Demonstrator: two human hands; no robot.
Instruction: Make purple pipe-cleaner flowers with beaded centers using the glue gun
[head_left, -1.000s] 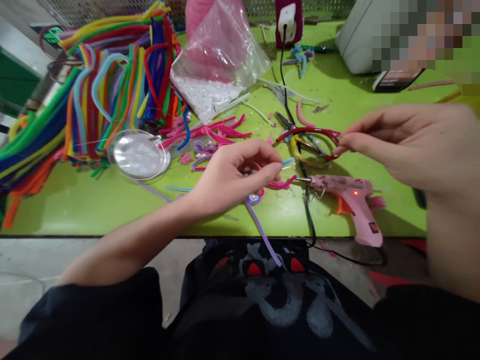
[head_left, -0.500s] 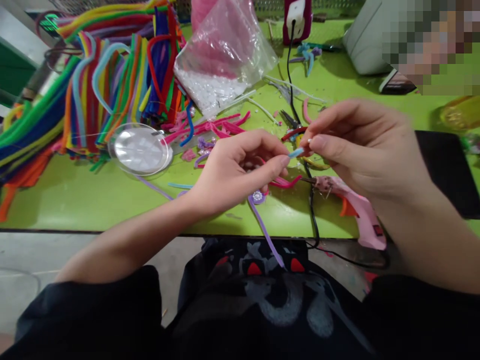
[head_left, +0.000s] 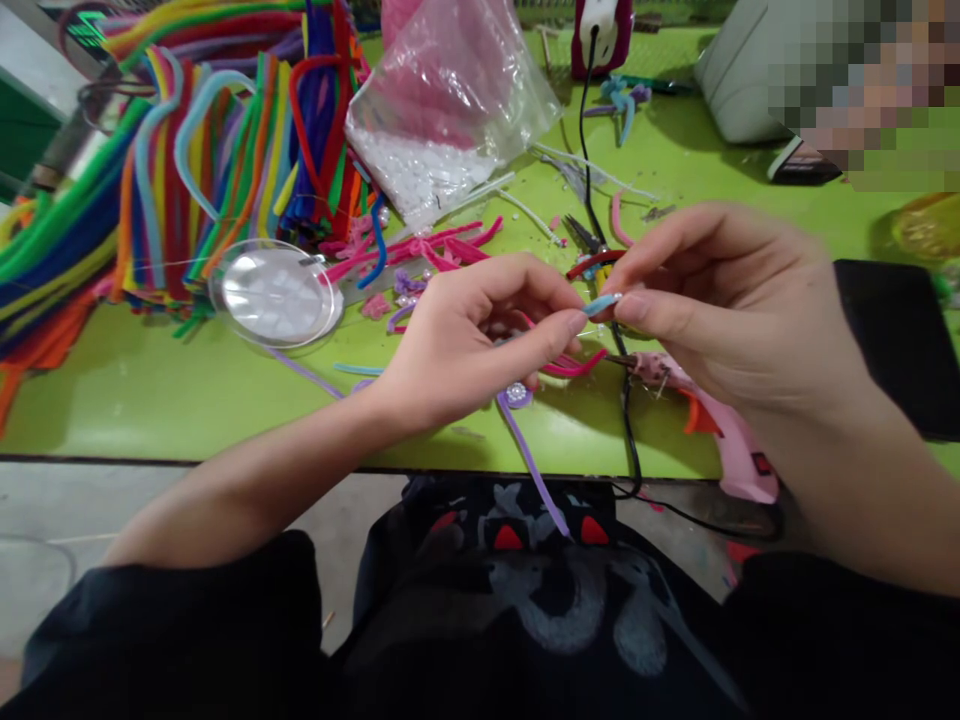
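A short light-blue fuzzy piece [head_left: 600, 305] is pinched between thumb and forefinger of my left hand [head_left: 487, 335]. At its right end, a small white bead [head_left: 618, 297] touches the fingertips of my right hand [head_left: 720, 290], whose thumb and forefinger are closed together on it. Beneath the hands lie pliers [head_left: 583, 236], a dark red stem [head_left: 589, 266] and bright pink stems [head_left: 574, 365]. A purple stem [head_left: 529, 460] with a pearly round piece [head_left: 516, 393] hangs over the table edge below my left hand.
Bundled colored fuzzy stems [head_left: 210, 180] fill the back left, beside a clear spool [head_left: 274, 295] and a bag of white beads [head_left: 427, 165]. A pink glue gun [head_left: 739, 440], black cable [head_left: 627, 430] and dark flat device [head_left: 892, 345] lie right.
The bead and my right fingertips have come up against the right end of the light-blue piece, where a small gap showed before. The view has shifted slightly.
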